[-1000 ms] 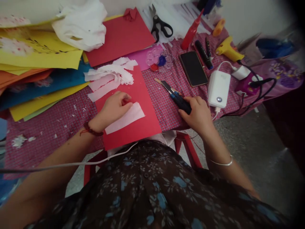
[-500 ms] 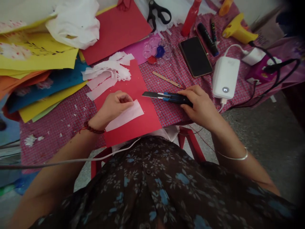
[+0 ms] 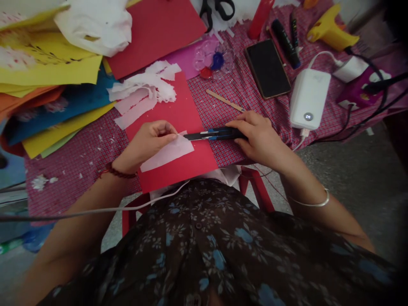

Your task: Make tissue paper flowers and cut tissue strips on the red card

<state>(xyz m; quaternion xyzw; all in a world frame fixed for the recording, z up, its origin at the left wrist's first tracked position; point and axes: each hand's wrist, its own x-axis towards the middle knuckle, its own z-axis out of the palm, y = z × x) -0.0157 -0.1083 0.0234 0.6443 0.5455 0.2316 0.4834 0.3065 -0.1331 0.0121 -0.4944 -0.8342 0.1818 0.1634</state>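
Note:
A white paper strip lies on a red card sheet at the near table edge. My left hand presses on the strip's upper end with curled fingers. My right hand is closed round a blue and black utility knife. The knife lies nearly level, and its blade tip meets the strip's top corner beside my left fingertips. More torn white paper pieces sit at the far end of the red sheet.
Stacked coloured card fills the left. Behind lie a wooden stick, a black phone, a white power bank, markers, a yellow glue gun, scissors and a paint palette. The checked tablecloth carries paper scraps.
My right hand lifted the knife off the cloth, turned it level and carried it left until the blade reached the white strip. My left hand stayed on the strip.

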